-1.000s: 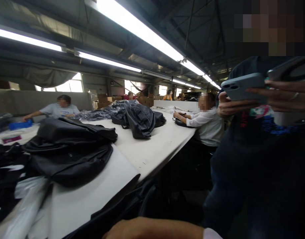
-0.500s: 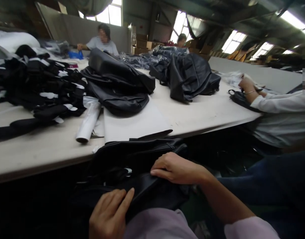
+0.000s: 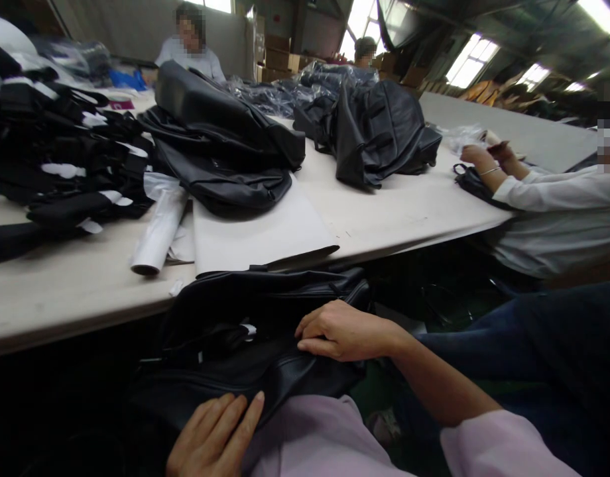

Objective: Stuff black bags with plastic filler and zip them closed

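Head view: looking down at a lap just below the edge of a long pale worktable point(image 3: 409, 212), lower centre of the frame.
Bag in hand: a black leather-look bag with a zip along its top point(image 3: 245, 351) sits on the lap, bottom centre, partly tucked under the table edge.
Left hand: the left hand point(image 3: 213, 437) lies flat on the near side of the bag at the bottom edge of the frame, fingers straight and loosely spread, not gripping anything.
Right hand: the right hand point(image 3: 347, 330) rests on the top of the bag right of centre, fingers curled down onto the black material; can't tell if it's actually pinching it or just pressing.
Sleeves: pale pink sleeve on the right forearm, bottom right.
On the table, centre: a stack of flat black bags point(image 3: 220, 152) on a white sheet of card point(image 3: 265, 232), which sticks out over the table edge just above the lap bag.
Next to that: a white paper roll point(image 3: 158, 228), left of the card, touching it.
Far left: a messy heap of black straps with white tags point(image 3: 61, 159).
Upper middle: another slumped black bag point(image 3: 379, 129), well apart from the stack.
Right side: a person in a white long sleeve point(image 3: 558, 192), hands on a small black item at the table edge.
Upper left: another person seated behind the table, pretty far back.
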Action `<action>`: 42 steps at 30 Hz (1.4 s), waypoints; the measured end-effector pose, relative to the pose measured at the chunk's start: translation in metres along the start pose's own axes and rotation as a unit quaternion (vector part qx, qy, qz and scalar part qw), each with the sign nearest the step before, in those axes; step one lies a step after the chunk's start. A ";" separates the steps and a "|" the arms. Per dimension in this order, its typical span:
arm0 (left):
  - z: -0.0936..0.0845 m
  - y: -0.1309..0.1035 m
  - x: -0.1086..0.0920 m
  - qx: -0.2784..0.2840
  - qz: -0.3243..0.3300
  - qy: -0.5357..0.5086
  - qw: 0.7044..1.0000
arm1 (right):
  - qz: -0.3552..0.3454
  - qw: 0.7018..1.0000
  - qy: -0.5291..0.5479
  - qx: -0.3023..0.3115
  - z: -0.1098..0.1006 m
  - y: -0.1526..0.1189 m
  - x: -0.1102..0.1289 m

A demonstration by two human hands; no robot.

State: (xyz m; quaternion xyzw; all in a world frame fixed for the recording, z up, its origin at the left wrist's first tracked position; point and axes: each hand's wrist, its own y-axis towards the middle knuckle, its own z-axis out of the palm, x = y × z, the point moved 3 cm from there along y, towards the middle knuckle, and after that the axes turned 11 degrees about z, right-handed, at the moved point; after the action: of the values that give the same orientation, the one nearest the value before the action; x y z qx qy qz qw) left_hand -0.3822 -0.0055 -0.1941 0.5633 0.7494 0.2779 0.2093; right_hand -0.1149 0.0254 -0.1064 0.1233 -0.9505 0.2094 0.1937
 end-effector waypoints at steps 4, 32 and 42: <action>-0.001 0.001 -0.004 0.001 0.014 -0.014 1.000 | 0.006 1.000 -0.009 0.013 0.006 0.020 0.005; 0.014 0.021 -0.005 -0.024 -0.041 0.021 0.999 | 0.023 0.956 -0.198 -0.213 0.085 0.094 0.013; 0.020 0.021 0.005 0.005 -0.048 0.028 0.998 | 0.052 0.985 -0.134 -0.098 0.059 0.117 0.016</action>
State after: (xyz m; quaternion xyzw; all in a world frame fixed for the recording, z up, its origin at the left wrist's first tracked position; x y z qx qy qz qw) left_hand -0.3559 0.0075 -0.1952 0.5197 0.7826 0.2796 0.1983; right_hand -0.1843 0.1002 -0.1899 0.0815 -0.9889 0.1066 0.0645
